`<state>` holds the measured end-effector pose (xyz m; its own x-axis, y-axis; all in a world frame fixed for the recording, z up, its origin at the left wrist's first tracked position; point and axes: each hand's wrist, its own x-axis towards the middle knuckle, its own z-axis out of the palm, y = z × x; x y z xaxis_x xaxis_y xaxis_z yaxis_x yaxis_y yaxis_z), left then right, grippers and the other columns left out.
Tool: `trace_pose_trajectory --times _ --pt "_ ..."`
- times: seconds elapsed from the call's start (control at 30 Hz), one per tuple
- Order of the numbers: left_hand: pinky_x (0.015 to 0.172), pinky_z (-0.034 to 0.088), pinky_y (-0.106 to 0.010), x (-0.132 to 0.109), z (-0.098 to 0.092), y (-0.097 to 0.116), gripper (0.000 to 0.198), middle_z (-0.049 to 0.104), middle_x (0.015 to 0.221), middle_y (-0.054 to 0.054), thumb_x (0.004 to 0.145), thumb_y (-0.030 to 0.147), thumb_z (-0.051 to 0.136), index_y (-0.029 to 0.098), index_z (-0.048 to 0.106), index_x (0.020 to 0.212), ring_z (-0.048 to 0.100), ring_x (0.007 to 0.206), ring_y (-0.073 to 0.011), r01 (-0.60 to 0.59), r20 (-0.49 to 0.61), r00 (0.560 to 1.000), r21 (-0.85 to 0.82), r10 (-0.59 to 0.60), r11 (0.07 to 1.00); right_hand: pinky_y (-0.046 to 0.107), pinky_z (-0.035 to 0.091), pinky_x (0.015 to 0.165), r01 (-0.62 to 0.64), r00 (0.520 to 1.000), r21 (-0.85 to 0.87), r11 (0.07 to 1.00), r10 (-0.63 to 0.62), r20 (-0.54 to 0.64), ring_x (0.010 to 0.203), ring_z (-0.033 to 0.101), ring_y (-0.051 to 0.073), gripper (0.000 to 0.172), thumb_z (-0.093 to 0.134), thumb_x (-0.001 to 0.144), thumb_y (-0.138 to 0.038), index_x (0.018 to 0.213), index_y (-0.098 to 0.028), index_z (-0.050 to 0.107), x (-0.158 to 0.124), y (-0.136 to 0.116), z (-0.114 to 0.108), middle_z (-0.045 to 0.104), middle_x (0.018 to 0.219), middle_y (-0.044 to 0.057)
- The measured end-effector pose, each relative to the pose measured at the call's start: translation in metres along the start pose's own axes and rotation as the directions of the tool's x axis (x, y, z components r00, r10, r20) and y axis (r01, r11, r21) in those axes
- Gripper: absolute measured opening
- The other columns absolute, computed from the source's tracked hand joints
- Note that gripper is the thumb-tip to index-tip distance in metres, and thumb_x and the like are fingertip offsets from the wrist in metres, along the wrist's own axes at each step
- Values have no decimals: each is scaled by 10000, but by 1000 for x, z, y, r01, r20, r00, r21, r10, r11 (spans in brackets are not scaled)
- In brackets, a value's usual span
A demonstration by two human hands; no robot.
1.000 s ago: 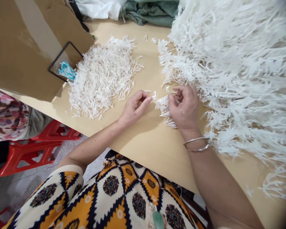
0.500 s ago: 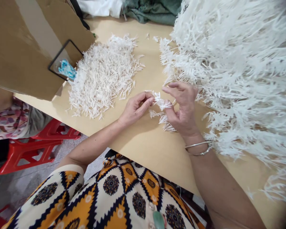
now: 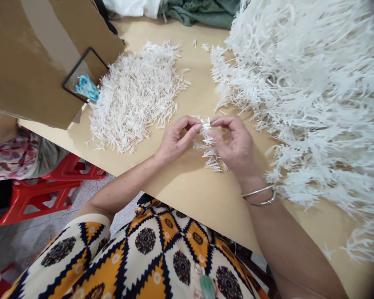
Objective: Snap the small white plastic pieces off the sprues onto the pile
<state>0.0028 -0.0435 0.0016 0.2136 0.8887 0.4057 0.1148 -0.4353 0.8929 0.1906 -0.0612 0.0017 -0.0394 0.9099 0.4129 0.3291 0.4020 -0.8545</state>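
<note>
My left hand (image 3: 179, 137) is closed in a pinch, thumb against forefinger, on a small white branched plastic-looking sprig (image 3: 206, 126). On its other side, my right hand (image 3: 235, 143) has its forefinger tip at the sprig's upper end and its thumb just below, the thumb blurred. Exactly how the right fingertips grip it is partly hidden. Beneath the two hands a few loose white sprigs (image 3: 213, 162) lie on the tan tabletop (image 3: 187, 182).
A heap of short white sprigs (image 3: 137, 99) lies left, beside a cardboard box (image 3: 50, 62) with a black wire frame (image 3: 77, 68). Long white strands (image 3: 314, 104) are piled right. Green cloth (image 3: 199, 12) lies at the back. A red stool (image 3: 46, 199) stands lower left.
My right hand has shifted slightly left, and its forefinger has come down onto the sprig, closing the wide gap to the thumb. My left hand keeps its pinch nearly in place.
</note>
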Motion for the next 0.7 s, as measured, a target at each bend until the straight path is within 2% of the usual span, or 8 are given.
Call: trace_pose_trajectory --times 0.17,0.43,0.53,0.7 --pt "691 493 -244 0 2 -1 273 710 841 -17 1035 438 652 185 696 944 608 722 -88 -66 -2 998 118 67 991 417 561 943 -102 994 -19 995 101 -36 964 690 218 137 682 935 -360 1010 -246 669 -1 1 10 737 997 49" --pt "726 497 -271 0 2 2 132 695 866 -7 1033 335 671 210 677 991 603 773 -109 -223 31 975 246 222 943 441 554 993 -34 995 -48 998 29 -90 1006 709 232 83 672 866 -267 942 -241 654 -1 -6 9 748 1014 63" --pt "779 524 -296 1 1 3 134 696 883 -19 1040 319 658 214 663 956 632 828 -129 -259 70 966 250 249 933 416 575 908 -73 992 -34 997 68 -108 915 706 218 72 638 857 -263 925 -243 625 -1 -6 11 736 953 53" --pt "797 531 -314 4 -1 2 151 677 879 -21 1053 304 627 218 623 928 643 855 -138 -275 146 959 250 244 928 359 565 777 -135 984 -143 981 116 -135 772 663 182 60 596 834 -241 894 -242 589 -1 -3 20 703 842 22"
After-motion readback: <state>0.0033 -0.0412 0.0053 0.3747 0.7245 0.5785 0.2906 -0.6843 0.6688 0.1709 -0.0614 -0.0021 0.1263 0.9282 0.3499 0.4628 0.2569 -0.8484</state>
